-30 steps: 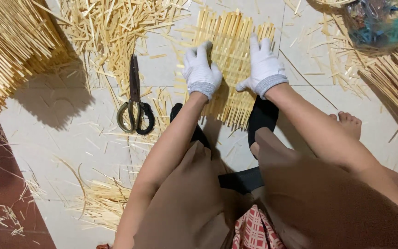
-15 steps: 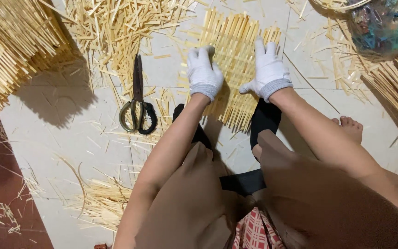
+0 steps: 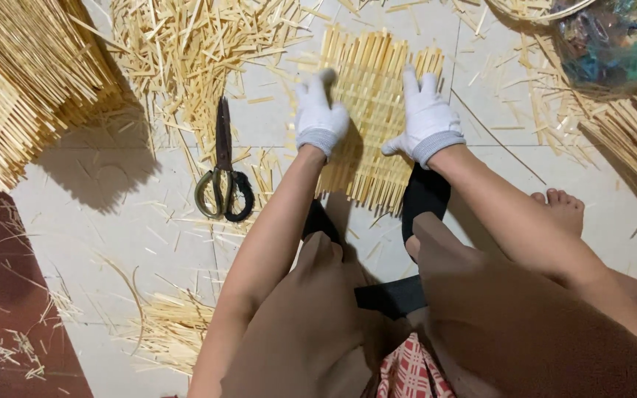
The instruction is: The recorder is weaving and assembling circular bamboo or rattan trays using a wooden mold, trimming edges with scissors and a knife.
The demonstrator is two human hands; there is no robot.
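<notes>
Both gloved hands flat and spread on the woven straw mat (image 3: 371, 118), fingers apart, palms down, nothing gripped: left hand (image 3: 318, 116) on the mat's left edge, right hand (image 3: 425, 118) near its right edge. Mat lying on the tiled floor (image 3: 134, 221) directly ahead of the knees, strips running away from the body. For a sound pressing step, judged from the present pose: keep even downward load through both palms; hold the hands level with each other so the strips stay parallel; avoid sideways drag, likely to splay the loose near ends; keep fingertips clear of the ragged far edge. Scissors (image 3: 223, 173) closed, lying on the floor to the left of the mat, well apart from the left hand, within reach. Loose cut straw (image 3: 186, 44) heaped beyond the scissors. Hard to make out: the weave pattern beneath the palms, hidden by the gloves; the near edge of the mat, partly covered by the dark band (image 3: 425, 195) and the forearms. Cut off by the frame: stacked straw bundles (image 3: 16, 81) at upper left, further bundles (image 3: 635, 147) at right, and a clear bag (image 3: 613, 44) with coloured contents at upper right, contents not identifiable.
</notes>
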